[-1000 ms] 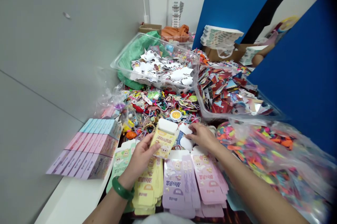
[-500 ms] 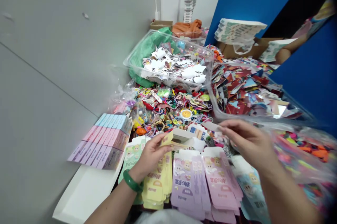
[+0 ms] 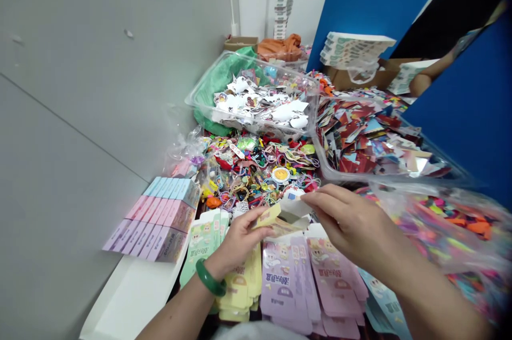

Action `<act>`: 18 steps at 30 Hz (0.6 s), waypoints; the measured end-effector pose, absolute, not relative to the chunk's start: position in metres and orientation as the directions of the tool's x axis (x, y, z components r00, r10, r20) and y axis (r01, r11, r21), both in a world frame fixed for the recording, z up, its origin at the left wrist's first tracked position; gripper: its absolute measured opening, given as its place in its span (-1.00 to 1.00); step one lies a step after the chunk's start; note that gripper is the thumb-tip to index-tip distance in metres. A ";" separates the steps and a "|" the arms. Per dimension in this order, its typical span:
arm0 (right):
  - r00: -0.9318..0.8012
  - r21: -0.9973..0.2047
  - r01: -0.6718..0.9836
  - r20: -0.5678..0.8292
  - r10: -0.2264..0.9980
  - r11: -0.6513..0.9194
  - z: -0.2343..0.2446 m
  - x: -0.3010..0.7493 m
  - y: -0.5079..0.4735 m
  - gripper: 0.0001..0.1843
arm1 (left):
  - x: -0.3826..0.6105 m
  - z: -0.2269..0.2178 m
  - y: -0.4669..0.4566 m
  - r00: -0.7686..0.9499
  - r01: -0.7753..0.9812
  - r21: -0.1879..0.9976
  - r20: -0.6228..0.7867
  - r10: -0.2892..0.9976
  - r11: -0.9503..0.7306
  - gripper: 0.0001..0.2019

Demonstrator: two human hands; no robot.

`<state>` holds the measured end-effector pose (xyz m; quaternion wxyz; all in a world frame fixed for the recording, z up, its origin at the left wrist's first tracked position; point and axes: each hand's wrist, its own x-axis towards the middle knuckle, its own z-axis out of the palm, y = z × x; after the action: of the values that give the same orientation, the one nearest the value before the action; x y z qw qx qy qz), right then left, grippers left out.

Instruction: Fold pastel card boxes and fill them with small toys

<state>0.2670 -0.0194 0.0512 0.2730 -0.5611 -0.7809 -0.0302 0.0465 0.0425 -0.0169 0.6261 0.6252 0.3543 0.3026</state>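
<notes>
My left hand (image 3: 242, 233), with a green bangle at the wrist, grips a small yellow carton (image 3: 267, 216) between thumb and fingers. The carton is tilted and its open end points right, with pale flaps spread. At that opening my right hand (image 3: 340, 215) pinches a thin pale card (image 3: 294, 204); where the card stops and the flap starts is hard to make out. Below the hands lie flat printed cartons in stacks: green (image 3: 203, 236), yellow (image 3: 240, 286), purple (image 3: 278, 276), pink (image 3: 334, 276) and blue (image 3: 386, 297).
Finished-looking blue, pink and purple boxes (image 3: 160, 217) stand in rows in a white tray (image 3: 132, 297) at left. Beyond my hands spreads a heap of small trinkets (image 3: 256, 164). Clear bins of paper cutouts (image 3: 260, 103) and card pieces (image 3: 372, 137) stand behind; bagged colourful bits (image 3: 460, 223) lie right.
My right hand has moved left and slightly down, bringing the pale card to the carton's open end. My left hand still holds the yellow carton, now slightly further right.
</notes>
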 end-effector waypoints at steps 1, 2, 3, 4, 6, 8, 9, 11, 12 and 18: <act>-0.217 -0.257 0.896 0.457 0.863 0.361 0.052 0.267 -0.019 -0.69 | 0.047 -0.016 0.043 0.566 0.056 0.998 -0.066 0.822 0.041 -0.64; -0.218 -0.250 0.899 0.456 0.863 0.359 0.053 0.266 -0.020 -0.70 | 0.047 -0.016 0.043 0.568 0.049 0.998 -0.066 0.820 0.046 -0.64; -0.224 -0.241 0.901 0.456 0.861 0.361 0.053 0.264 -0.020 -0.70 | 0.047 -0.016 0.042 0.571 0.043 0.998 -0.066 0.818 0.051 -0.63; -0.235 -0.228 0.902 0.453 0.860 0.367 0.052 0.262 -0.019 -0.71 | 0.047 -0.017 0.042 0.575 0.039 0.998 -0.067 0.815 0.055 -0.63; -0.268 -0.209 0.900 0.429 0.863 0.383 0.050 0.255 -0.018 -0.71 | 0.048 -0.019 0.042 0.587 0.035 0.997 -0.073 0.806 0.065 -0.61; -0.287 -0.217 0.894 0.392 0.874 0.391 0.048 0.250 -0.017 -0.69 | 0.049 -0.022 0.042 0.598 0.030 0.997 -0.075 0.798 0.072 -0.60; -0.288 -0.235 0.889 0.380 0.879 0.393 0.047 0.249 -0.017 -0.68 | 0.049 -0.023 0.043 0.603 0.028 0.997 -0.077 0.794 0.076 -0.59; -0.261 -0.298 0.874 0.380 0.887 0.384 0.046 0.248 -0.015 -0.69 | 0.050 -0.023 0.043 0.613 0.022 0.996 -0.084 0.785 0.089 -0.59; -0.235 -0.338 0.862 0.392 0.889 0.377 0.045 0.249 -0.015 -0.71 | 0.050 -0.023 0.044 0.617 0.021 0.995 -0.089 0.782 0.097 -0.59; -0.179 -0.454 0.820 0.372 0.911 0.347 0.039 0.259 -0.007 -0.83 | 0.053 -0.013 0.044 0.587 0.022 0.987 -0.142 0.797 0.159 -0.60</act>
<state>0.2587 -0.0067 0.0388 0.2993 -0.5663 -0.7642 0.0755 0.0526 0.0441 -0.0127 0.6749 0.5815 0.3521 0.2869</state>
